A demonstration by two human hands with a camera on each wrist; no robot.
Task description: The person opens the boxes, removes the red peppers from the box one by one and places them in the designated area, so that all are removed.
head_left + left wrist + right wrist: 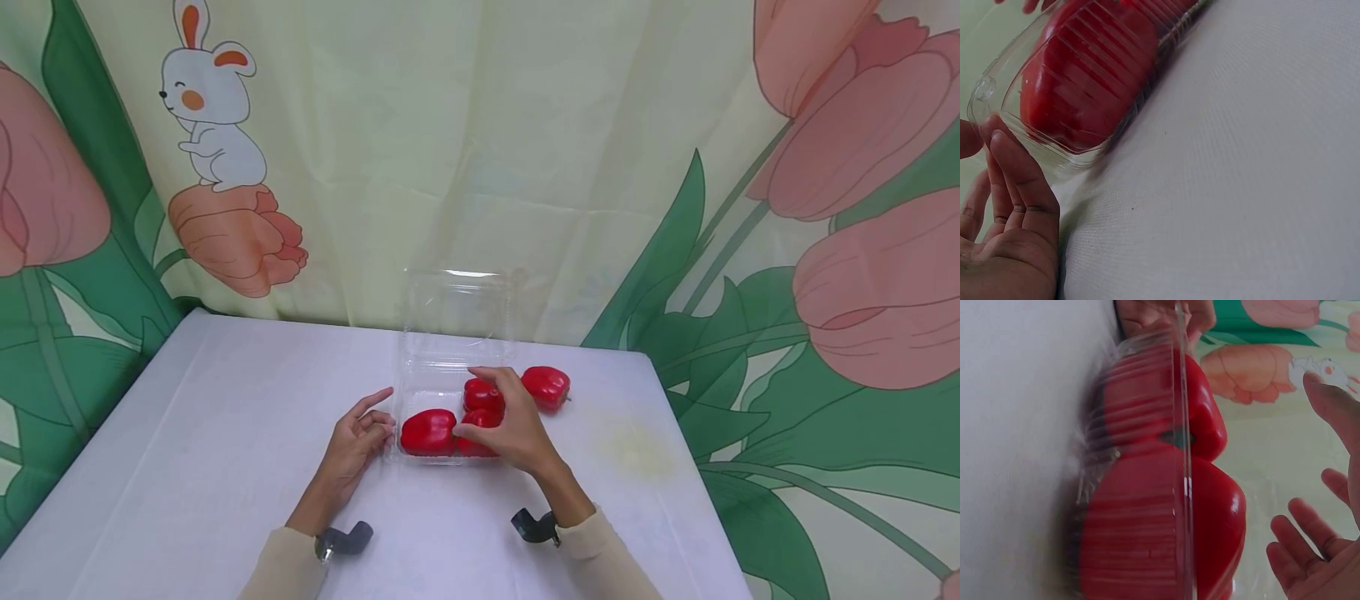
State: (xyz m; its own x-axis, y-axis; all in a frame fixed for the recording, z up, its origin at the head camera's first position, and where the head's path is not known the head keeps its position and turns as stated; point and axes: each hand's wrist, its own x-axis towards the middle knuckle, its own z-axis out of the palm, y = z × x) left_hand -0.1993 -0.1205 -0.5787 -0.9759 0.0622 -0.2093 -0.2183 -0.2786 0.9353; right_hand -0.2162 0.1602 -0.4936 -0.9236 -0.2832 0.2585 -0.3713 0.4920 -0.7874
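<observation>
A clear plastic clamshell box (401, 396) stands on the table with its lid (457, 312) raised at the back. Inside lie a red bell pepper (427, 432) at front left, another red bell pepper (480, 419) at front right and a third at the back right. My left hand (356, 446) pinches the box's left rim; the left wrist view shows its fingertips (1013, 153) at the corner. Over the right side of the box hovers my right hand (517, 429), thumb and fingers spread, holding nothing. In the right wrist view its fingers (1300, 540) are apart from the peppers.
One more red bell pepper (546, 388) lies on the white tablecloth (225, 433), just right of the box. A curtain (360, 167) printed with tulips and a rabbit hangs behind the table's far edge. Both wrists wear dark camera mounts (348, 537).
</observation>
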